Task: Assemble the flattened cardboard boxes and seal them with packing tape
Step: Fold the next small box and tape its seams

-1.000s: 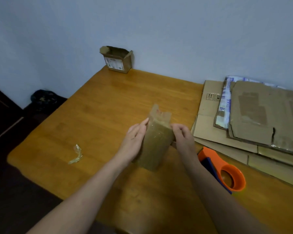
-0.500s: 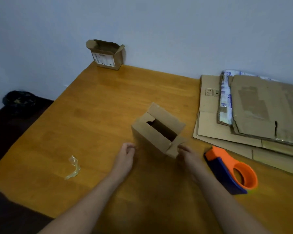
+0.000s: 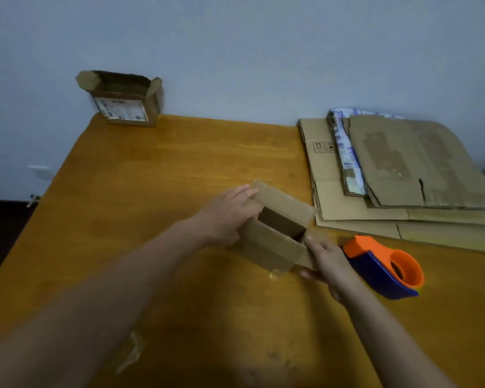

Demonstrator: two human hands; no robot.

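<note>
Wooden table (image 3: 151,191), blue wall (image 3: 263,51), held cardboard box (image 3: 269,247)

Two bare arms in view, uncovered from fingers to frame edge.
- Left hand (image 3: 227,217): back of hand and knuckles showing; fingers (image 3: 240,190) long and slim, tips soft with blur.
- Right hand (image 3: 329,264): back of hand showing, narrower in view; fingers (image 3: 311,243) slender.
- Left forearm (image 3: 95,298): bare, looms broad near camera, tapers to wrist.
- Right forearm (image 3: 389,331): bare, slimmer in view, same taper.
- Both wrists bare.
- Nails and finer skin detail too blurred to tell.
- Dim light; underside of each forearm in shade.
</note>
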